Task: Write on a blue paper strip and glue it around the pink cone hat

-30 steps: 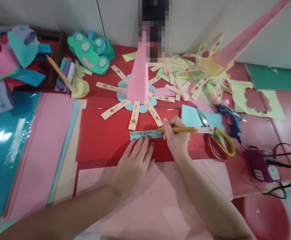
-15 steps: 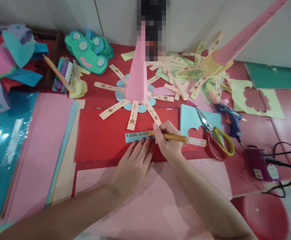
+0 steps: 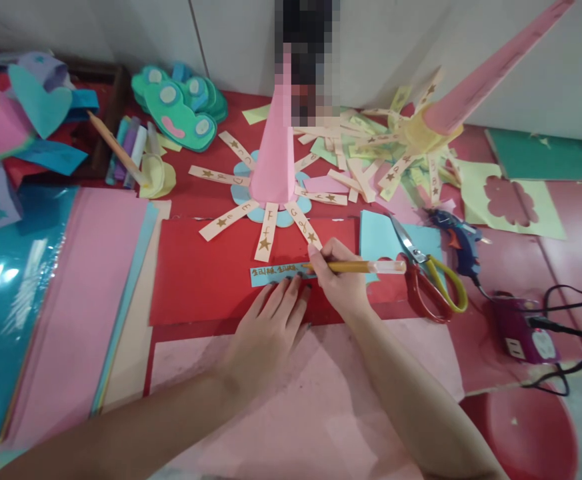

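A narrow blue paper strip (image 3: 267,276) with gold handwritten characters lies on a red sheet (image 3: 195,287). My left hand (image 3: 271,313) rests flat, its fingertips pressing the strip's lower edge. A gold pen (image 3: 351,267) is pinched in my right hand (image 3: 343,283), its tip on the strip just right of the written characters. Part of the strip's right end is hidden by that hand. Just beyond stands a pink paper cone (image 3: 272,160) on a blue flower base (image 3: 241,193), with lettered cream strips (image 3: 268,233) spread around it.
Scissors (image 3: 428,267) and a glue gun (image 3: 458,240) lie to the right, near a purple power socket box (image 3: 523,333) with a black cable. Coloured sheets (image 3: 91,280) are stacked at left. Green foam frog shapes (image 3: 181,110) and loose paper strips (image 3: 361,177) lie at the back.
My right hand and the pen have shifted slightly right along the strip, and the pen lies more level. A further gold mark shows near its tip. My left hand stays in place.
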Demonstrator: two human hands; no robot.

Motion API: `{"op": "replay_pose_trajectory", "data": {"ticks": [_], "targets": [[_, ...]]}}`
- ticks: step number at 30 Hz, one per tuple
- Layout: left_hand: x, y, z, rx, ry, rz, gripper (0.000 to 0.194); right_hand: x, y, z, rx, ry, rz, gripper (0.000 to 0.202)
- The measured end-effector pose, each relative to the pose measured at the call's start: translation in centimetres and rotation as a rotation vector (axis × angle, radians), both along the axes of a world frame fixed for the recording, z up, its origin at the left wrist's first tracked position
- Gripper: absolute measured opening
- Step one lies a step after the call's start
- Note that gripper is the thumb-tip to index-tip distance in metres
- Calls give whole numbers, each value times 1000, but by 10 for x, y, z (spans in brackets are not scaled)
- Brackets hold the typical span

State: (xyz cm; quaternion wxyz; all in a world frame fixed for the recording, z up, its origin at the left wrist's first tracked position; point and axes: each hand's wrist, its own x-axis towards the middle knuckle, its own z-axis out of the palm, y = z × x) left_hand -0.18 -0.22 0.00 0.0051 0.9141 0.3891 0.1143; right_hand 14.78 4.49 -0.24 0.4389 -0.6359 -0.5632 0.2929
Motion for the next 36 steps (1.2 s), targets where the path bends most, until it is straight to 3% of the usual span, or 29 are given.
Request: {"op": "replay_pose_trajectory", "data": {"ticks": [19,36], "targets": [[0,0,-2,-6,-12,-1,38,-1,1,-1,24,-98,-27,34],[0,-1,-2,-9,-5,5,38,0,1,-1,1,-59,14,33]]}}
